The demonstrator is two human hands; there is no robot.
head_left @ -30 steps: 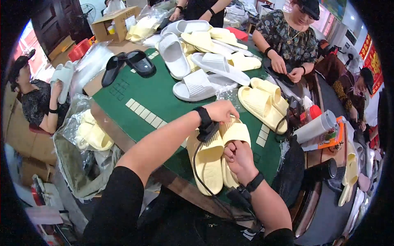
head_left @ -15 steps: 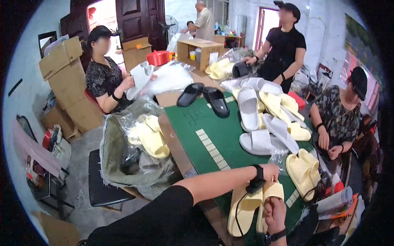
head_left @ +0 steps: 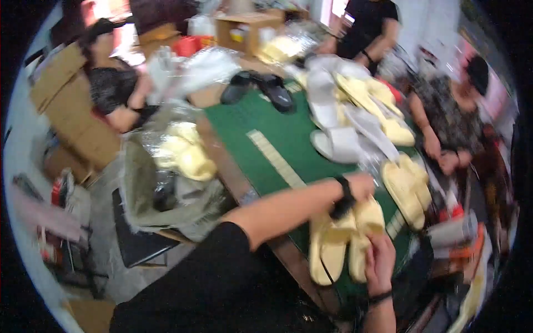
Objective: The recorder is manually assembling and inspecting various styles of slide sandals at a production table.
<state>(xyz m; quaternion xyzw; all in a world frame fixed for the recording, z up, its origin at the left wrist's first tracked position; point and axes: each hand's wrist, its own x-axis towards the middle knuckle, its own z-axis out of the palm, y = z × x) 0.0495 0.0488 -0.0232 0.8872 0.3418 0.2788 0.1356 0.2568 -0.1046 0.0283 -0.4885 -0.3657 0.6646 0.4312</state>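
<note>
Right grip (head_left: 381, 256) rests at the near right side of the right yellow slipper (head_left: 368, 216); blur keeps me from telling whether its fingers are closed. From that grip, the slipper stretches away to the far left, long axis running near to far. My left grip (head_left: 363, 186) is by its far end, fingers unreadable too. Its yellow mate (head_left: 324, 256) lies just left. On the green table (head_left: 288, 136) I count two more yellow slippers (head_left: 401, 191) to the right, then a far heap (head_left: 377, 101) too blurred to count, and two black slippers (head_left: 275, 93) far left.
</note>
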